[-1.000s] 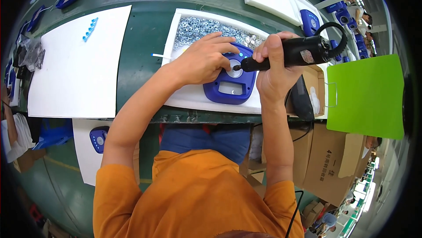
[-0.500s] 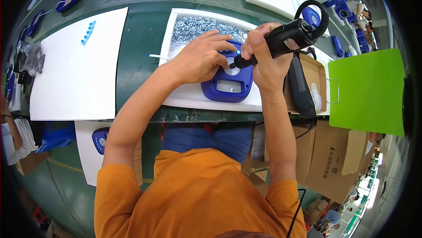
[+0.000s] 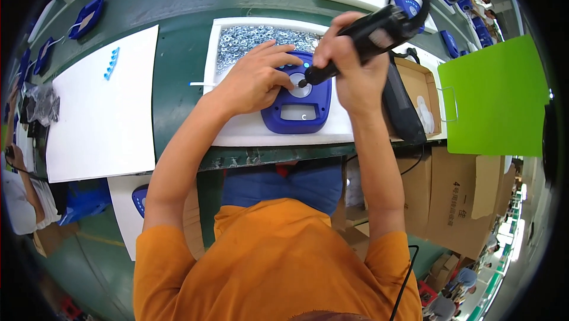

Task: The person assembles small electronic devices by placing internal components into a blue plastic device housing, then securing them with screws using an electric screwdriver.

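My right hand (image 3: pixel 358 78) is wrapped round a black electric screwdriver (image 3: pixel 363 39), tilted so its tip points down-left. The tip is at the round clear disc (image 3: pixel 300 88) in a blue plastic housing (image 3: pixel 296 125). My left hand (image 3: pixel 256 81) lies over the housing's left side. Its index finger and thumb are bent together beside the screwdriver tip, hiding whatever is between them, while the other fingers reach across the housing's top. The housing rests on a white foam tray (image 3: pixel 237 137), below many small shiny metal rings (image 3: pixel 261 35). A small light piece shows in the housing's rectangular opening.
To the left, a white board (image 3: pixel 101 122) carries a blue toothed strip (image 3: pixel 111 64). On the right are a black pouch (image 3: pixel 404 104), an open cardboard box (image 3: pixel 418 81) and a bright green panel (image 3: pixel 492 98). More blue housings (image 3: pixel 87 17) lie at the far left.
The view has shifted slightly. The screwdriver and my right hand have shifted a little, and the screwdriver is now blurred. My left hand keeps its place on the housing.
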